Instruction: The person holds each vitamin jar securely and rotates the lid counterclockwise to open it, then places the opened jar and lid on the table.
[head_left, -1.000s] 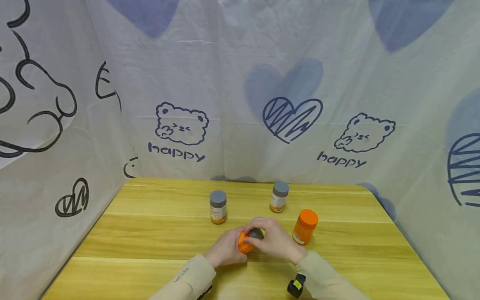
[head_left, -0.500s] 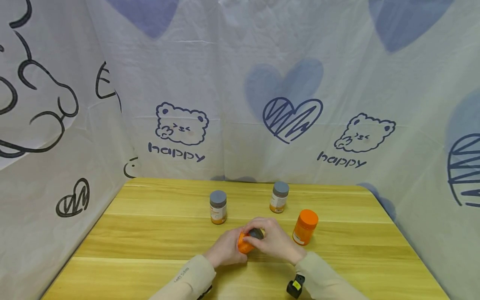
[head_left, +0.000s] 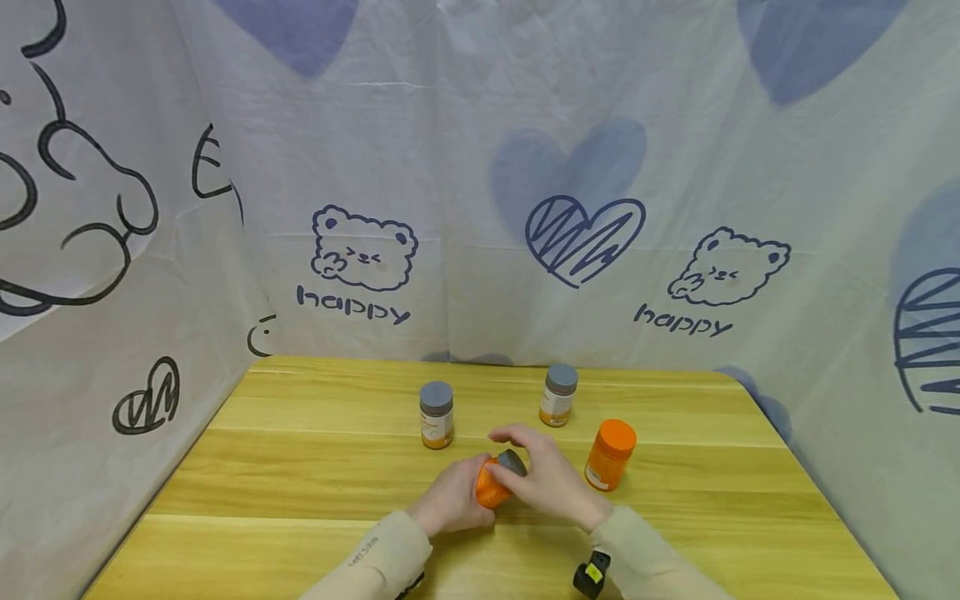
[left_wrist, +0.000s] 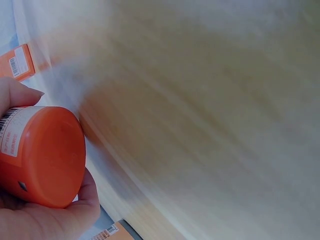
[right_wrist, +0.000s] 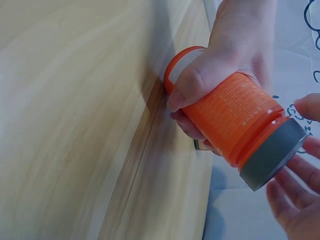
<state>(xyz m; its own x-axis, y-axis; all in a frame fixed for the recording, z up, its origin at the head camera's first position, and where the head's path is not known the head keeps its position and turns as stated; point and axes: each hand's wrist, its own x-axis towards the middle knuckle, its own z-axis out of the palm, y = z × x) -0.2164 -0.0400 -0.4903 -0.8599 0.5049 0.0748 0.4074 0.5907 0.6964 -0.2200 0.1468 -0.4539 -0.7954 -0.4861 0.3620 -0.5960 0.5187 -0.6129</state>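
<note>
My left hand [head_left: 453,496] grips an orange bottle [right_wrist: 230,112] round its body, tilted, with its grey cap [right_wrist: 274,152] toward my right hand [head_left: 555,479]. The cap sits on the neck, with a band of orange showing just below it. Around the cap my right hand is spread: in the right wrist view its fingers [right_wrist: 295,192] lie beside the cap's edge and the thumb stands off from it. The left wrist view shows the round orange base and part of a white label with a barcode.
On the wooden table [head_left: 300,467] stand two grey-capped jars [head_left: 437,415] with white labels, one behind the left hand and one farther right. An orange jar with an orange lid [head_left: 617,437] stands right of the hands. A printed cloth [head_left: 480,167] hangs behind the table.
My right hand's fingers were closed on the grey cap and have now lifted and spread away from it. The left hand and bottle have stayed in place.
</note>
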